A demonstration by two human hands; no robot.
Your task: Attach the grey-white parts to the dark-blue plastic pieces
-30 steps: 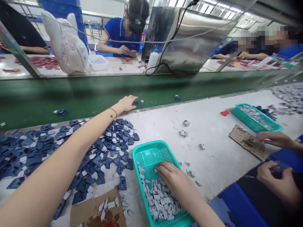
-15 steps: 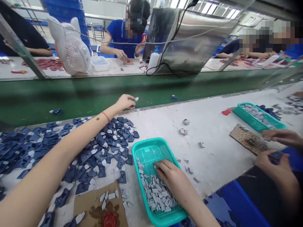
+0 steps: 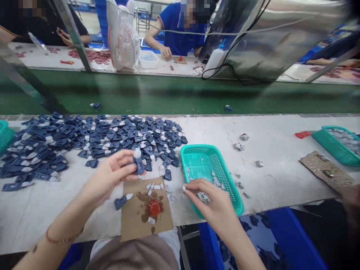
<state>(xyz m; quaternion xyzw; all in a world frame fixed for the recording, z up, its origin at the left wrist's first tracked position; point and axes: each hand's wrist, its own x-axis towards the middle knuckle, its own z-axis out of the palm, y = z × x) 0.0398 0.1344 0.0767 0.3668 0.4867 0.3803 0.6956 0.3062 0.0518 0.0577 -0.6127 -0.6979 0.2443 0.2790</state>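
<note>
My left hand grips a dark blue plastic part with a whitish tip pointing up, just above the far edge of a brown cardboard sheet. Between the thumb and fingertips of my right hand is a small pale piece, by the near-left rim of a green plastic basket. Small grey pieces lie inside that basket, partly hidden by this hand. On the cardboard are a red round cap-like dish, wet brown stains and a few pale pieces. Another blue part lies at its left edge.
A wide heap of blue parts covers the table's left and middle. Beyond runs a green conveyor belt carrying two blue parts. Another green basket and cardboard stand at right. A blue bin sits below the table edge. Co-workers sit opposite.
My left hand has come back from the belt's edge and now holds a blue part near the cardboard. My right hand has risen from inside the basket, pinching a small piece. The view has shifted.
</note>
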